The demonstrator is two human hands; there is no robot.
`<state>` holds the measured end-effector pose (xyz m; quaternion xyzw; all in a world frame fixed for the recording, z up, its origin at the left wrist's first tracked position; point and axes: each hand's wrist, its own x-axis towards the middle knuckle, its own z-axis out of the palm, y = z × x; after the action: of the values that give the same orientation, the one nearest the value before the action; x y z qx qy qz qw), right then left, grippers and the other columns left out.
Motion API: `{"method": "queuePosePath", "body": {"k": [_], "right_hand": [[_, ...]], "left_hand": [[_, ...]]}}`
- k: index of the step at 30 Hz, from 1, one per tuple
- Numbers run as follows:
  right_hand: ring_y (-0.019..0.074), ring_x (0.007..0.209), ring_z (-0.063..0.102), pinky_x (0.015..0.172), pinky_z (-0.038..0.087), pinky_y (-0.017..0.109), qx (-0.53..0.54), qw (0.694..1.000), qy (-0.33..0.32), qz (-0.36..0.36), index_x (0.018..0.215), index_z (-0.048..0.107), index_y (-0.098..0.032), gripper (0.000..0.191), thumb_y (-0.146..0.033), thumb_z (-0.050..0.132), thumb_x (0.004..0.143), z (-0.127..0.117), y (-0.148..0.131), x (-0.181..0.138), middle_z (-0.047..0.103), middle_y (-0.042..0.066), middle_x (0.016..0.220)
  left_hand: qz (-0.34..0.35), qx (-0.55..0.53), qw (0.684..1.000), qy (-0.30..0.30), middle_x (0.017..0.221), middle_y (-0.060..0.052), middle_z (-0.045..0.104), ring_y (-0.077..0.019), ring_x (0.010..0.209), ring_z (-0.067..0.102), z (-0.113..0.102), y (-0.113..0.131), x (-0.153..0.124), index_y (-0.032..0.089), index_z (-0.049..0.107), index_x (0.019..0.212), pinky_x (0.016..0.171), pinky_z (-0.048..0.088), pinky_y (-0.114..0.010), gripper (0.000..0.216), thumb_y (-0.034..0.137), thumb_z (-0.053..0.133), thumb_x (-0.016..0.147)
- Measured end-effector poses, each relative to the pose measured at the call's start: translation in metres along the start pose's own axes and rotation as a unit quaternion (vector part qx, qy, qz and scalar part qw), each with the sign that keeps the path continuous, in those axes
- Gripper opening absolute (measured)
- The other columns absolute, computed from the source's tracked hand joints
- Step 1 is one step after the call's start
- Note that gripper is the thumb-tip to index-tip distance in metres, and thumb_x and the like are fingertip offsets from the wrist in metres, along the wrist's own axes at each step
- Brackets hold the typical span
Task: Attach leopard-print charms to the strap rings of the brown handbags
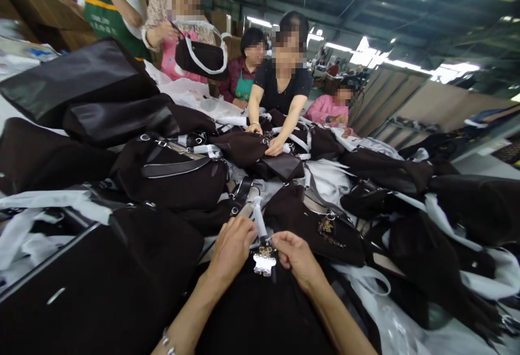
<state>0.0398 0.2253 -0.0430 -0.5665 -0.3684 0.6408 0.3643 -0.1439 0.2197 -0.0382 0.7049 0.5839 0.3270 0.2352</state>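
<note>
A dark brown handbag [252, 311] lies right in front of me. A shiny silver bear-shaped charm [265, 264] hangs at its top by the foot of a strap wrapped in white [259, 217]. My left hand [233, 244] is closed on the bag's top edge, left of the strap, its fingertips partly hidden. My right hand [294, 255] pinches at the small metal fitting just above the charm, thumb and forefinger together. Close by on the right, another dark handbag [312, 219] carries a gold-coloured charm [327, 227].
Dark bags with white-wrapped straps cover the table, including a large one [97, 279] at left. Across the table, a person in black [284, 86] handles a bag. Another person holds up a small handbag [201, 57]. Cardboard boxes [38, 8] stand at the back left.
</note>
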Motion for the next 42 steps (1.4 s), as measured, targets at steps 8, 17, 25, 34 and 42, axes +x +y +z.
{"method": "queuePosePath", "body": {"k": [8, 17, 25, 34, 42], "right_hand": [[0.0075, 0.054, 0.050, 0.050, 0.038, 0.022, -0.187, 0.981, 0.030, -0.047, 0.097, 0.064, -0.018, 0.030, -0.033, 0.071, 0.071, -0.006, -0.010, -0.012, 0.068, 0.001, 0.087], [0.0170, 0.070, 0.062, 0.068, 0.038, 0.028, -0.453, 0.881, 0.007, -0.134, 0.090, 0.070, -0.024, 0.016, -0.029, 0.056, 0.086, -0.005, -0.036, -0.022, 0.071, 0.003, 0.076], [0.0122, 0.058, 0.048, 0.055, 0.029, 0.025, -0.403, 0.909, -0.033, -0.099, 0.092, 0.073, -0.023, 0.019, -0.035, 0.059, 0.084, -0.010, -0.019, -0.006, 0.059, -0.002, 0.063], [0.0101, 0.057, 0.046, 0.055, 0.032, 0.023, -0.282, 0.957, -0.054, -0.041, 0.102, 0.070, -0.018, 0.027, -0.035, 0.059, 0.084, -0.013, -0.016, -0.022, 0.053, -0.004, 0.060], [0.0131, 0.060, 0.050, 0.059, 0.036, 0.026, -0.381, 0.918, -0.060, -0.092, 0.098, 0.073, -0.023, 0.025, -0.031, 0.052, 0.088, -0.002, -0.018, -0.042, 0.057, -0.003, 0.064]], "left_hand": [[-0.147, -0.374, 0.914, 0.060, 0.079, 0.000, 0.062, -0.0140, 0.075, 0.057, 0.000, -0.002, 0.011, 0.018, 0.057, 0.080, 0.068, 0.044, -0.024, 0.020, 0.037, 0.057, 0.087], [-0.136, -0.460, 0.877, -0.016, 0.078, -0.001, 0.064, -0.0145, 0.074, 0.066, 0.016, 0.009, 0.031, 0.017, 0.056, 0.082, 0.072, 0.054, -0.028, 0.023, 0.039, 0.061, 0.085], [-0.138, -0.157, 0.978, 0.029, 0.108, -0.007, 0.064, -0.0228, 0.096, 0.063, 0.018, 0.003, 0.005, 0.021, 0.058, 0.104, 0.084, 0.048, -0.037, 0.030, 0.032, 0.067, 0.078], [-0.059, -0.023, 0.996, -0.061, 0.104, -0.004, 0.065, -0.0235, 0.098, 0.058, 0.015, 0.014, -0.060, 0.026, 0.064, 0.104, 0.089, 0.042, -0.039, 0.019, 0.020, 0.052, 0.091], [-0.133, -0.137, 0.979, -0.064, 0.117, -0.002, 0.067, -0.0227, 0.112, 0.057, 0.010, 0.011, -0.072, 0.029, 0.063, 0.119, 0.102, 0.037, -0.039, 0.036, 0.014, 0.053, 0.088]]}}
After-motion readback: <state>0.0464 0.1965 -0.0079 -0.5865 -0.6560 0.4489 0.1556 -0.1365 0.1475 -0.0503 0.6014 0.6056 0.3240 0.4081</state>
